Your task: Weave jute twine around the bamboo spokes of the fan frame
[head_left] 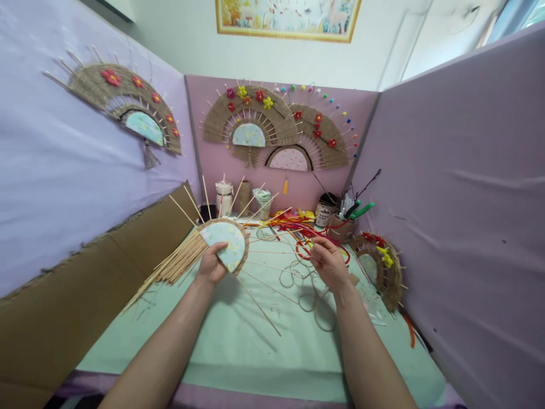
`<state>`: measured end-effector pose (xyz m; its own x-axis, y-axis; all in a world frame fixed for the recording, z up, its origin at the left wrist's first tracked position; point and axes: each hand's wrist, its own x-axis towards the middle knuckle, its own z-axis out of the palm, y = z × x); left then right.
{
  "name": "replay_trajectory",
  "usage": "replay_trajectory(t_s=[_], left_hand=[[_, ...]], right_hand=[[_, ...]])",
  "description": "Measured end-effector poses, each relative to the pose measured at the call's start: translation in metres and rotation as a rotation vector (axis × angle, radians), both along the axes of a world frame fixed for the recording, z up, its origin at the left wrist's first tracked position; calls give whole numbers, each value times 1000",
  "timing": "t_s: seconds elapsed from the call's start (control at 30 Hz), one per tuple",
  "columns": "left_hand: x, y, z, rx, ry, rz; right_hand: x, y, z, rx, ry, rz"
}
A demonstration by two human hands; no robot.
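While having a dense bunch of sticks (181, 264) on the left, with the left hand (213, 264) grips the half-round fan (227, 241) above the table (255, 360); farther right, past spread sticks (259, 305) and loops of twine (315, 294), curls the right hand (330, 262) with fingers bent together; cannot tell whether pinching either.

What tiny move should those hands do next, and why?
Perhaps the right hand could pass the thin tan cord looping near it between two pale wooden sticks: they stand spread, the left hand grips the half-round pale-blue patterned panel, and the flower-trimmed brown fans behind look woven.
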<state>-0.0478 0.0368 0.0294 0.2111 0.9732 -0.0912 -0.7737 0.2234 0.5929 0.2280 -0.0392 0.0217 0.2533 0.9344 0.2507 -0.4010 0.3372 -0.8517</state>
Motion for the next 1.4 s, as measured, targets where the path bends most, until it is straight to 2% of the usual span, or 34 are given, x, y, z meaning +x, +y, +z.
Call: replay_trajectory(t_s=[0.1,0.17,0.27,0.37,0.53,0.67,1.07,1.4], left_hand=[[0,1,1,-8,-42,37],[0,1,1,3,-76,21],[-1,0,1,51,-140,-55],[-1,-1,0,81,-174,-105],[1,-5,0,114,-173,-165],[4,-8,1,119,-184,-182],[9,-15,5,103,-195,-232],[13,-16,2,36,-139,-166]], right_hand=[[-4,5,-8,-111,-178,-79],[-9,8,-13,-172,-353,-78],[-22,8,-21,-203,-668,103],[-41,4,-25,-148,-897,306],[-68,-9,-26,-99,-1081,415],[-75,-14,-24,-97,-1116,482],[-78,-14,-24,-67,-1129,552],[-78,-15,-25,-34,-1120,606]])
